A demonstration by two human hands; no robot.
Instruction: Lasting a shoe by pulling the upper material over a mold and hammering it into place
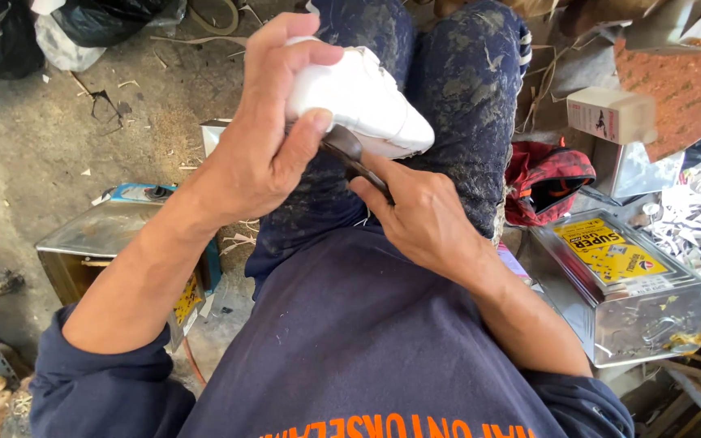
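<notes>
**Two Hands Working on a White Shoe**

While the person is sitting with knees up, both hands are meeting over the lap. Going from the left, black bags (10, 32) are lying in the far corner of the dusty floor (58, 138). Nearer, a shiny metal tin (103, 231) is sitting on the floor beside the person's left arm, and a small blue thing (135, 193) is lying just behind it.

Next, the left hand (257, 154) is wrapping around a white shoe (367, 101). The fingers are curling over the top of it and the thumb is pressing on its near side, so the hand is gripping it tight. The shoe is being held up above the dark, spotty trousers (456, 89), in the middle of the picture.

Just under the shoe, the right hand (423, 219) is closing around a dark tool (354, 158). The tool's tip is touching the bottom edge of the shoe. What kind of tool it is, is hard to tell.

Further right, a red and black cloth (545, 178) is lying beside the right leg. A small white box (614, 113) is sitting above it. Closest on the right, a big silver tin with a yellow label (626, 284) is lying on its side, and thin white scraps (699, 227) are piling up behind it.
</notes>
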